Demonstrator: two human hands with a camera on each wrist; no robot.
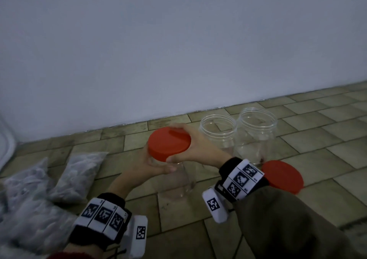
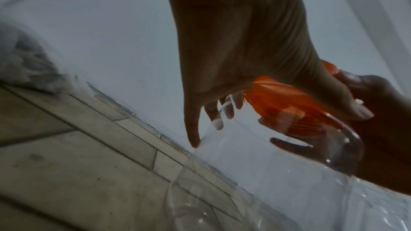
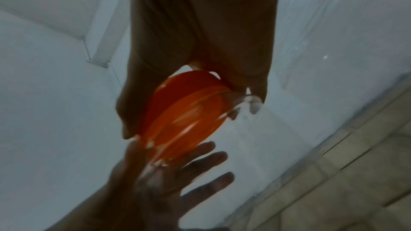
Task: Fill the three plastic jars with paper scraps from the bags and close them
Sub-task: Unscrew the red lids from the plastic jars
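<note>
Head view, near to far, landmark = held jar point(image 1: 178, 179). Left hand point(image 1: 147, 165) wraps jar wall below neck; jar axis roughly upright. Right hand point(image 1: 190, 145) clamped across red lid point(image 1: 168, 143) on jar mouth; likely unscrewing. Second lid point(image 1: 284, 176) on floor right of jar. Bags point(image 1: 77, 177) left. Two open jars point(image 1: 218, 133) beyond, right.
</note>
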